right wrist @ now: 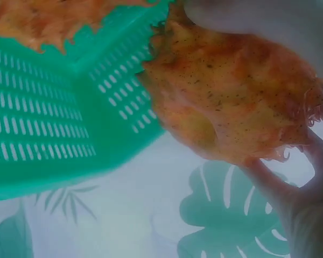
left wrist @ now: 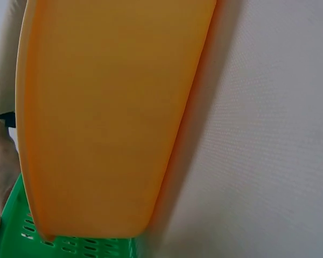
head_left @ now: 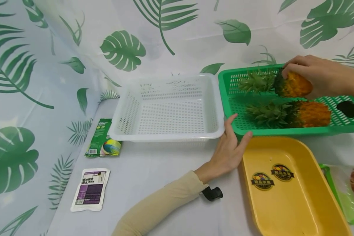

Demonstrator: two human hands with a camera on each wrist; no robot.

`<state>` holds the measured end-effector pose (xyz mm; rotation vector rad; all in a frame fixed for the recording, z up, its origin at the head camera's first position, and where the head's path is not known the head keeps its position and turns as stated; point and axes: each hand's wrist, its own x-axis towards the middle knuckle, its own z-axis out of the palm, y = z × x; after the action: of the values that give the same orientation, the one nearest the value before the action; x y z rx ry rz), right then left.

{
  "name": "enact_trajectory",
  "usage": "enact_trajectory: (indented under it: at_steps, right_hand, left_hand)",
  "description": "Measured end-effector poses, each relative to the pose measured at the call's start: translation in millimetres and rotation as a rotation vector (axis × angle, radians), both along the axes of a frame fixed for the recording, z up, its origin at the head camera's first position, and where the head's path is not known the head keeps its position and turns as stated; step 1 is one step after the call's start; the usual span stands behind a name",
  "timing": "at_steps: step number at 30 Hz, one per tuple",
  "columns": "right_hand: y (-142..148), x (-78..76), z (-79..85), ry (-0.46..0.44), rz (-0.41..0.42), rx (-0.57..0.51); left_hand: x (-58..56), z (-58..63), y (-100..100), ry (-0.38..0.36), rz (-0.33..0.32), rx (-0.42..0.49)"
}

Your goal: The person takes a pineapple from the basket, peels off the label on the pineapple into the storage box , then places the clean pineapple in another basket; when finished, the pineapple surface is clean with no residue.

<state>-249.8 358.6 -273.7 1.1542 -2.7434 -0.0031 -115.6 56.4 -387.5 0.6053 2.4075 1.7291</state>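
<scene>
Over the green basket [head_left: 271, 132], my right hand [head_left: 318, 73] grips an orange pineapple [head_left: 296, 86] by its body, its leafy crown pointing left. The right wrist view shows this pineapple's spiky skin [right wrist: 220, 91] close up, with fingers around it. Inside the basket a second pineapple [head_left: 311, 113] lies on its side, crown also to the left. My left hand [head_left: 228, 152] has its fingers spread at the near left corner of the green basket, by the corner of the white basket [head_left: 165, 137]. The left wrist view shows a fingertip at the green rim.
A yellow tub [head_left: 283, 209] with two round stickers stands in front of the green basket. To its right lies a clear and green food package [head_left: 349, 196]. On the left are a green packet [head_left: 101, 137] and a white and purple pack [head_left: 89, 190]. Leaf-patterned cloth hangs behind.
</scene>
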Motion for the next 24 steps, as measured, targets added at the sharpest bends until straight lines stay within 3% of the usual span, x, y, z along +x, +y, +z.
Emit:
enact_trajectory:
  at_steps: [7, 24]
  right_hand:
    - [1.3, -2.0, -2.6, 0.015, 0.014, 0.053]
    - [9.4, -16.0, -10.2, -0.020, 0.035, 0.054]
  left_hand:
    - [-0.3, -1.1, -0.5, 0.022, 0.002, 0.010]
    - [-1.0, -3.8, 1.5, 0.034, 0.006, 0.013]
